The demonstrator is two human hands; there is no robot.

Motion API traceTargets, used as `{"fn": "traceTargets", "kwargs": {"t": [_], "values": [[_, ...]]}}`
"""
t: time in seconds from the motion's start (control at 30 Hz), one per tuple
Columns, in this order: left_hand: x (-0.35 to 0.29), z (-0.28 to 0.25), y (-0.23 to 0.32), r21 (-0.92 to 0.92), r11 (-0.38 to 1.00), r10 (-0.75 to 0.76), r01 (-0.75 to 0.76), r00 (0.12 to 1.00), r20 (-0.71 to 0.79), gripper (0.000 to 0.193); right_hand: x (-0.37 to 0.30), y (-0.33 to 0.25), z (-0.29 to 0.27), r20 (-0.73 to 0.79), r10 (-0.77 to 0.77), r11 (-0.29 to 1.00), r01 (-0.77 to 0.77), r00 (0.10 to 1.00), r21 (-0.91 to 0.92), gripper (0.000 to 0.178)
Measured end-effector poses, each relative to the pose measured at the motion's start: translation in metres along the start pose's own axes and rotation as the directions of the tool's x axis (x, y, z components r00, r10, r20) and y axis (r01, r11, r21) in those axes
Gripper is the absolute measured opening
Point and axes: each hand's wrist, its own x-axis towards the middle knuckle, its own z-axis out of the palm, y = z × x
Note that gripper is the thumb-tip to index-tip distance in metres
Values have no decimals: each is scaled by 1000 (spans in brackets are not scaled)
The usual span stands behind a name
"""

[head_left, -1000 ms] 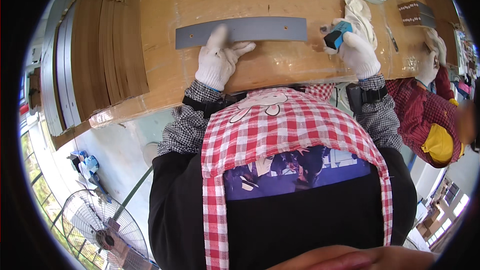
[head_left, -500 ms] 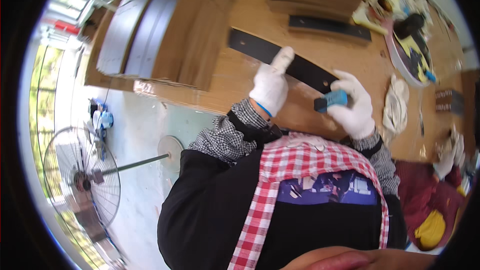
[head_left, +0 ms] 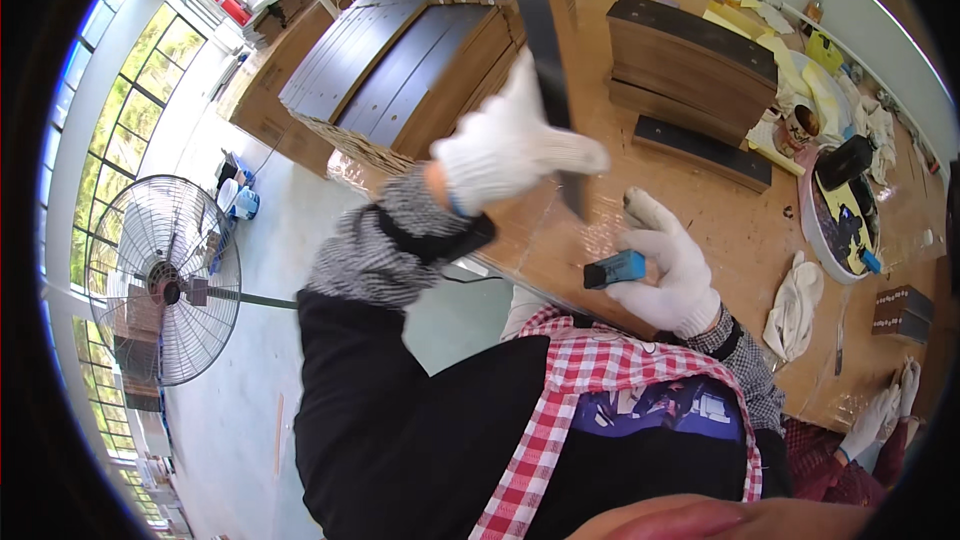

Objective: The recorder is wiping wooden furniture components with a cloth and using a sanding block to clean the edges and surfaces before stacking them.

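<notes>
My left hand (head_left: 500, 150), in a white glove, grips a long dark strip of board (head_left: 540, 25), which is raised and runs away from me over the table (head_left: 570, 260). Motion blurs the hand and the board's near end. In my gloved right hand (head_left: 675, 275) is a small blue block with a black end (head_left: 622, 267), held between thumb and fingers just above the table's near edge. Beyond it, a tall stack of dark-topped boards (head_left: 690, 65) stands behind a lower, short stack (head_left: 705, 155).
Large stacks of boards (head_left: 400, 65) fill the left end. At right are an oval tub (head_left: 808, 210) with a black item and yellow pieces, a loose white glove (head_left: 795, 310) and a small dark block (head_left: 902, 313). Another person's gloved hands (head_left: 875, 420) are at lower right. A fan (head_left: 165, 280) stands left.
My left hand has lifted the board off the table and swung it up and left, away from my right hand. The right hand still holds the blue block. The whole view has shifted.
</notes>
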Motion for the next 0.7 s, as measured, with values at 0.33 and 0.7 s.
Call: {"fn": "traceTargets", "kwargs": {"t": [0.33,0.7], "values": [[13,-158,-71,350,905,-136,241,944,-299,90,-82,124,-25,-45,642,308,-204,765,929,31],[69,-168,-109,656,643,-430,395,895,-118,76,-95,129,-29,-43,586,147,-54,809,988,29]]}}
